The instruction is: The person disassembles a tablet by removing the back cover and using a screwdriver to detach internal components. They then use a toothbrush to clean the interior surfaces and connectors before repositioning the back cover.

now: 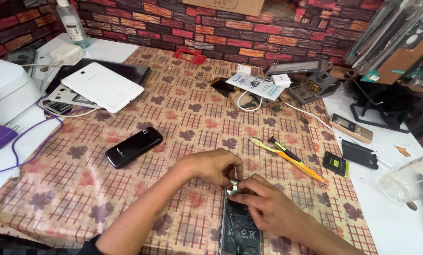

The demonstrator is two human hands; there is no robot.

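Note:
An opened phone [240, 229] with its back off lies on the patterned tablecloth [183, 123] near the front edge. My left hand [214, 166] rests at the phone's top end, fingers pinched on a small metal part [232, 185]. My right hand [268, 203] lies over the phone's upper right, fingertips pressing beside that same part. Whether either hand holds a tool is hidden by the fingers.
A black phone [133, 146] lies to the left, a white tablet [103, 86] behind it. Yellow tweezers and a screwdriver [289, 158] lie to the right, with a battery [336, 164], a dark phone [359, 154] and a keypad phone [351, 127]. A clear jar [410, 179] lies at right.

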